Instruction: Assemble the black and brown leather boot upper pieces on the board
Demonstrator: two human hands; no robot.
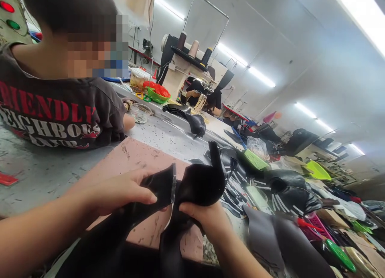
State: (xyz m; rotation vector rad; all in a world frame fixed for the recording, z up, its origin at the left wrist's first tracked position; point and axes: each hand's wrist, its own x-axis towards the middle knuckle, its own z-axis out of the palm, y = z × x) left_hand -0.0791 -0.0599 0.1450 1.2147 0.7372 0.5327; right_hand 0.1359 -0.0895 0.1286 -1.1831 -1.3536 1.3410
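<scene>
Between thumb and fingers my left hand (pixel 126 189) grips one end of a black leather piece (pixel 161 185), whose cut edge shows a thin greyish strip. My right hand (pixel 207 218) is closed around a second black leather piece (pixel 200 183), curved and folded over, with a narrow flap standing up at its top. The two ends are close side by side above a pink board (pixel 144 153) marked with dark scraps. Both pieces trail down toward me at the bottom of the view. The fingers of my right hand are mostly hidden behind the leather.
A person (pixel 60 89) sits at the left of the bench. Ahead stands a sewing machine (pixel 192 65) with thread spools, and a person's hands behind it. Black leather parts (pixel 237 189) with white strips lie at right, near a green basket (pixel 255 159) and dark sheets (pixel 276 238).
</scene>
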